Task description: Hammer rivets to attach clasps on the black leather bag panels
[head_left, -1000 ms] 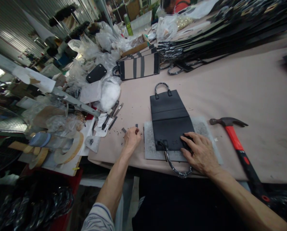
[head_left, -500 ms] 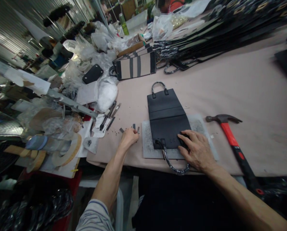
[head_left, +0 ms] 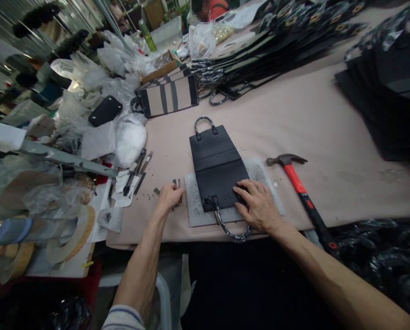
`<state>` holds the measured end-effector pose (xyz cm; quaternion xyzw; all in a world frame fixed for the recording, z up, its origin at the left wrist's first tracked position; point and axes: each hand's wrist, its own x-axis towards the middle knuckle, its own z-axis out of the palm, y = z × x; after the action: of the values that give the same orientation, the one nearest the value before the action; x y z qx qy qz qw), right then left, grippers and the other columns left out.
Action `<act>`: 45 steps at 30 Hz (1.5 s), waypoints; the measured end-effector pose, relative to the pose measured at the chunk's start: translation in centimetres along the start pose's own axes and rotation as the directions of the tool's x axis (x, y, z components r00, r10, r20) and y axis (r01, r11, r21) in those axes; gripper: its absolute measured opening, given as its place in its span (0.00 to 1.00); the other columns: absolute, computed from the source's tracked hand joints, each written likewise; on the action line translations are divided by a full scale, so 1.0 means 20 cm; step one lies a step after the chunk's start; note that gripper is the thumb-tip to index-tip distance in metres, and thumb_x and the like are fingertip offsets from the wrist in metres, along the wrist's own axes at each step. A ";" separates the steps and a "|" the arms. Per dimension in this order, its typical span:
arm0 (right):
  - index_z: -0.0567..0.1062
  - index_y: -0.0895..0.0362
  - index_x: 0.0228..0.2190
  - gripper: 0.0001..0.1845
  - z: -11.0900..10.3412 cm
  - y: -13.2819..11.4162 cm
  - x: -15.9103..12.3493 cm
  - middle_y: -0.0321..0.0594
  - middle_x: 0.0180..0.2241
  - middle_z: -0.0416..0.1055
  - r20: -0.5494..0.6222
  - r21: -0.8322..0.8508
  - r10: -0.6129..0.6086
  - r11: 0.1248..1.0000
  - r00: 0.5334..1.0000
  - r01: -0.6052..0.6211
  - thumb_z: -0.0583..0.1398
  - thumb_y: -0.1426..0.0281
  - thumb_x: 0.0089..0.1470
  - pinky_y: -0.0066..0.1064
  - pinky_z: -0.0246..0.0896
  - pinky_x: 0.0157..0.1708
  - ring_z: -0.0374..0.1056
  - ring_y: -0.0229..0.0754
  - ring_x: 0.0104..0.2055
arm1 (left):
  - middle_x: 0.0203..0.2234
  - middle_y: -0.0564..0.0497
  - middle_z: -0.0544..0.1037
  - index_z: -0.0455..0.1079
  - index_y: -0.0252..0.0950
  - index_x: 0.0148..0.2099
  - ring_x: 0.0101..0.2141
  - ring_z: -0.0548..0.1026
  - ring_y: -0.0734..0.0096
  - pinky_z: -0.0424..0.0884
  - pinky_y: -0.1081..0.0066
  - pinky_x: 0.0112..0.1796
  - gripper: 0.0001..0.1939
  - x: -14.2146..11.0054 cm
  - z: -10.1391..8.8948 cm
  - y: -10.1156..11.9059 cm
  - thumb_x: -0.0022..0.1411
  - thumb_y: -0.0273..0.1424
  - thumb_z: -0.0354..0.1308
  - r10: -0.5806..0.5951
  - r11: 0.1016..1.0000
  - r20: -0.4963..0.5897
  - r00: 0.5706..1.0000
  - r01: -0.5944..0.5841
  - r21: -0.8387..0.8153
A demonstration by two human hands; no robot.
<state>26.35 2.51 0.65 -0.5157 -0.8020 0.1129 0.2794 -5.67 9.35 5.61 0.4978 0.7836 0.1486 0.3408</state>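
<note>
A black leather bag panel lies on a grey speckled slab, with a plastic-wrapped handle at each end. My right hand is at its lower right corner, thumb and fingers closed around a dark end of the near handle. Part of that end is hidden by the hand. Left of the slab, my left hand pinches a thin metal rod that stands upright, its lower part partly covered. To the right rests a claw hammer with a red and black grip.
Several slim tools lie on white paper at the left, beside clear plastic bags. Striped panels and a long stack of black pieces lie at the back. More black panels hang over the right side. Tape rolls sit lower left.
The view has swung to the right, so everything sits further left and more black panels show at the right. Both hands keep nearly the same places beside the panel.
</note>
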 end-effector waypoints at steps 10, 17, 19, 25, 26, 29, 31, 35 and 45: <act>0.74 0.58 0.53 0.21 -0.02 -0.02 0.01 0.51 0.58 0.68 0.012 -0.012 0.013 1.000 1.000 -0.013 0.62 0.68 0.59 0.53 0.53 0.62 0.59 0.59 0.62 | 0.30 0.50 0.81 0.71 0.34 0.47 0.32 0.82 0.65 0.79 0.68 0.38 0.29 -0.28 0.40 0.31 0.48 0.40 0.77 0.337 0.483 0.196 0.921 0.010 -0.876; 0.74 0.57 0.54 0.22 -0.01 0.00 0.00 0.50 0.58 0.67 0.021 -0.009 0.021 1.000 1.000 -0.020 0.62 0.67 0.58 0.53 0.51 0.63 0.59 0.59 0.62 | 0.30 0.50 0.80 0.70 0.34 0.37 0.33 0.82 0.69 0.76 0.73 0.37 0.12 -0.26 0.53 0.31 0.59 0.35 0.68 0.424 0.635 -0.020 0.905 -0.313 -0.706; 0.74 0.57 0.54 0.22 -0.01 0.00 0.00 0.50 0.58 0.67 0.020 -0.009 0.015 1.000 1.000 -0.015 0.61 0.67 0.58 0.52 0.51 0.63 0.59 0.58 0.62 | 0.30 0.50 0.81 0.70 0.35 0.38 0.33 0.82 0.68 0.77 0.72 0.38 0.11 -0.26 0.53 0.29 0.60 0.34 0.67 0.421 0.628 -0.022 0.907 -0.309 -0.715; 0.74 0.58 0.54 0.22 -0.02 -0.01 0.00 0.51 0.58 0.67 0.017 0.000 0.017 1.000 1.000 -0.017 0.62 0.67 0.58 0.53 0.51 0.63 0.59 0.59 0.62 | 0.32 0.49 0.82 0.70 0.35 0.39 0.35 0.82 0.67 0.78 0.68 0.43 0.08 -0.25 0.55 0.27 0.60 0.32 0.64 0.446 0.659 -0.012 0.895 -0.338 -0.672; 0.74 0.58 0.54 0.22 -0.01 -0.01 0.00 0.50 0.58 0.67 0.017 0.002 0.019 1.000 1.000 -0.019 0.62 0.67 0.58 0.53 0.51 0.63 0.59 0.59 0.62 | 0.32 0.49 0.81 0.69 0.35 0.39 0.35 0.82 0.67 0.78 0.67 0.43 0.08 -0.25 0.56 0.27 0.61 0.32 0.64 0.447 0.664 -0.016 0.895 -0.343 -0.664; 0.74 0.58 0.54 0.22 -0.01 0.00 0.00 0.51 0.59 0.67 0.023 0.008 0.022 1.000 0.999 -0.023 0.61 0.67 0.58 0.53 0.51 0.63 0.58 0.59 0.63 | 0.32 0.49 0.82 0.70 0.35 0.39 0.35 0.82 0.68 0.78 0.68 0.43 0.06 -0.26 0.55 0.27 0.61 0.31 0.62 0.444 0.667 -0.018 0.896 -0.344 -0.661; 0.74 0.58 0.54 0.22 -0.02 -0.01 0.01 0.51 0.58 0.67 0.022 0.011 0.023 1.000 0.999 -0.023 0.61 0.67 0.59 0.53 0.51 0.63 0.59 0.59 0.62 | 0.32 0.49 0.82 0.70 0.35 0.39 0.35 0.82 0.68 0.78 0.68 0.43 0.05 -0.26 0.55 0.27 0.60 0.30 0.62 0.446 0.671 -0.016 0.895 -0.346 -0.656; 0.74 0.57 0.54 0.22 -0.02 -0.01 0.01 0.51 0.58 0.67 0.015 0.017 0.024 1.000 1.000 -0.025 0.61 0.67 0.58 0.53 0.51 0.63 0.59 0.59 0.62 | 0.32 0.49 0.82 0.70 0.35 0.38 0.35 0.82 0.67 0.78 0.68 0.43 0.05 -0.26 0.54 0.28 0.61 0.30 0.62 0.457 0.664 -0.017 0.889 -0.354 -0.659; 0.74 0.58 0.54 0.22 -0.01 -0.01 0.00 0.51 0.58 0.67 0.012 0.007 0.023 1.000 1.000 -0.023 0.62 0.68 0.58 0.52 0.51 0.63 0.59 0.58 0.62 | 0.32 0.50 0.82 0.70 0.36 0.39 0.34 0.82 0.68 0.77 0.68 0.42 0.04 -0.27 0.55 0.28 0.62 0.29 0.61 0.493 0.670 -0.034 0.869 -0.405 -0.622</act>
<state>26.40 2.46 0.97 -0.5232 -0.7973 0.1222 0.2751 7.08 5.93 2.91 0.5471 0.5201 0.4381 0.4882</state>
